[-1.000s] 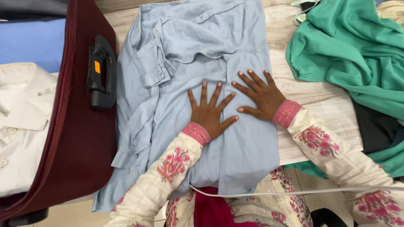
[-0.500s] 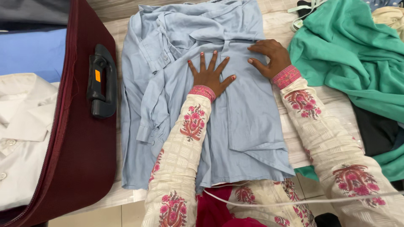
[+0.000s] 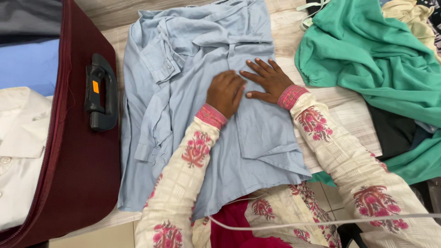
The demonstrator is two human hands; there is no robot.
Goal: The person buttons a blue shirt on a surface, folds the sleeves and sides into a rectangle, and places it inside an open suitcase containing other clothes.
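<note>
Across the middle of the pale wood-grain surface (image 3: 321, 98), a light blue shirt (image 3: 193, 59) is lying spread out, its hem hanging over the near edge. To its left a maroon suitcase (image 3: 78, 174) is sitting open with a black handle (image 3: 98, 92) and a folded white shirt (image 3: 18, 156) inside; to its right a green garment (image 3: 367, 55) is lying in a heap. Judging by the creases, pressing well here is calling for flat palms and even strokes outward from the centre, so the soft, rumpled cloth is not bunching at the cuffs and placket. The right hand (image 3: 266, 80) is resting open, fingers splayed flat on the shirt, grasping nothing. The left hand (image 3: 225, 92) is lying just beside it, fingers curled under against the fabric, holding nothing that shows.
</note>
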